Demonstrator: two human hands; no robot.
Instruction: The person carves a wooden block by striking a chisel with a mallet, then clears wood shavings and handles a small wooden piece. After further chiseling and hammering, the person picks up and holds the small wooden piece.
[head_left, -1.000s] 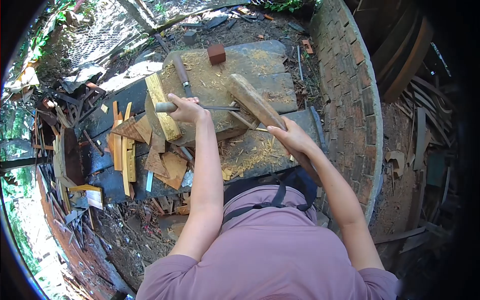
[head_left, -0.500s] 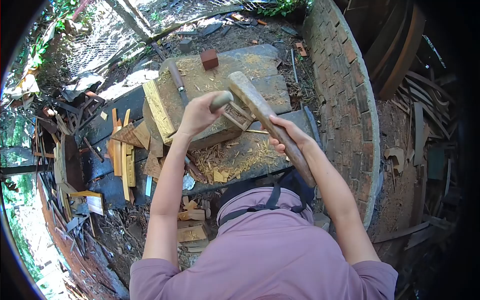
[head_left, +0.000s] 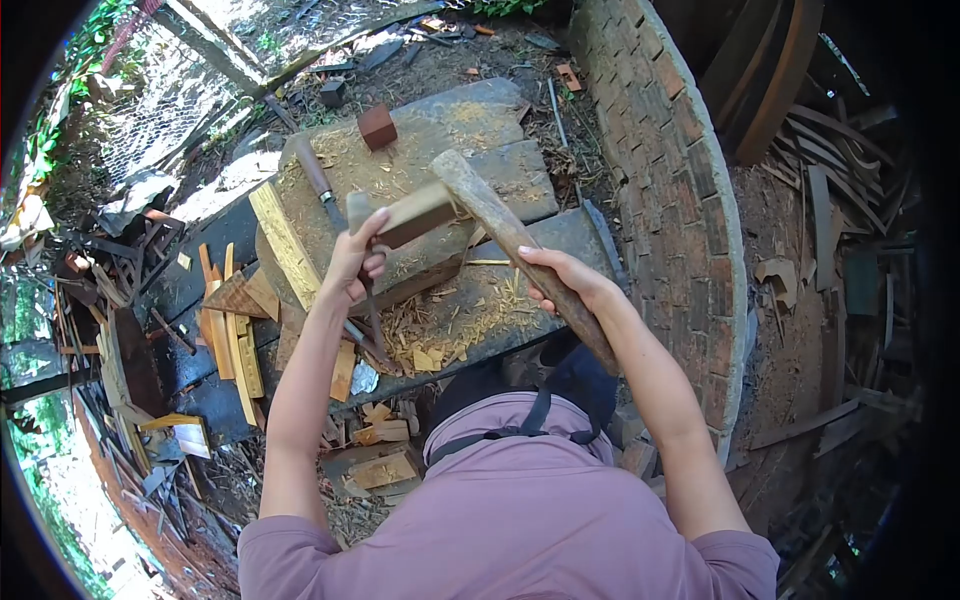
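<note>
My left hand (head_left: pixel 355 262) is closed around a tool with a pale, rounded handle (head_left: pixel 358 208), whose dark shaft points down towards me. Its fingertips also pinch the near end of a rectangular wooden piece (head_left: pixel 412 212), tilted above the stump (head_left: pixel 400 165). My right hand (head_left: pixel 572 282) grips a long wooden club (head_left: pixel 500 220) around its lower half. The club's thick pale end is beside the far end of the wooden piece. Behind them on the stump lie a dark-handled tool (head_left: pixel 314 168) and a reddish-brown block (head_left: pixel 377 128).
A yellow wooden bar (head_left: pixel 290 245) rests along the stump's left side. Shavings (head_left: pixel 455 320) cover the near planks. Wood strips (head_left: pixel 235 335) lie to the left. A curved brick wall (head_left: pixel 670 180) stands at the right, with scrap timber (head_left: pixel 835 190) beyond it.
My left hand has moved left and down, turning the pale-handled tool upright. The wooden piece, earlier lying on the stump, is now lifted and tilted. My right hand still holds the club.
</note>
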